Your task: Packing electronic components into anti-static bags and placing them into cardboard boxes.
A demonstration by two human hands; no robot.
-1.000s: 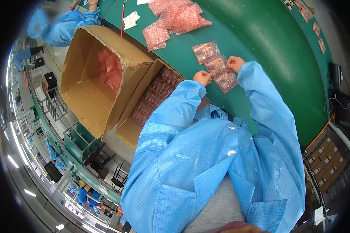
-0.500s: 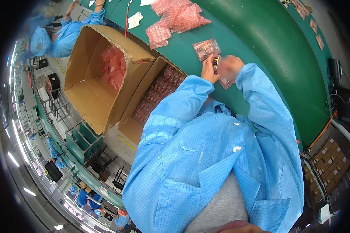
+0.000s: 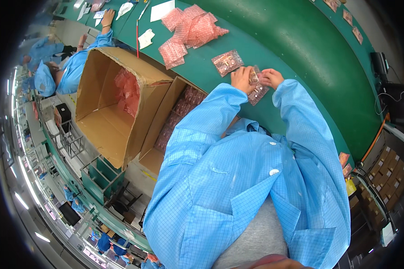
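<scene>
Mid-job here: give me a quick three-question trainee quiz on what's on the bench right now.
1. True or false: both hands, the left hand and the right hand, touch the clear pink plastic bag of small parts.
2. What lies inside the large open brown cardboard box? A) pink bubble-wrap bags B) white paper sheets C) metal tools
3. What colour is the work surface?

Key: 1 true; 2 A; 3 green.

Small bag [image 3: 257,91] held between left hand [image 3: 241,79] and right hand [image 3: 271,77]: clear glossy plastic. Bubble-wrap pile [image 3: 191,31] at 12 o'clock: pink, shiny, dimpled. Table [image 3: 300,49]: matt green, smooth. Box [image 3: 107,107] at 9 o'clock: brown matt cardboard. Sleeves [image 3: 300,121]: blue gridded cloth.
</scene>
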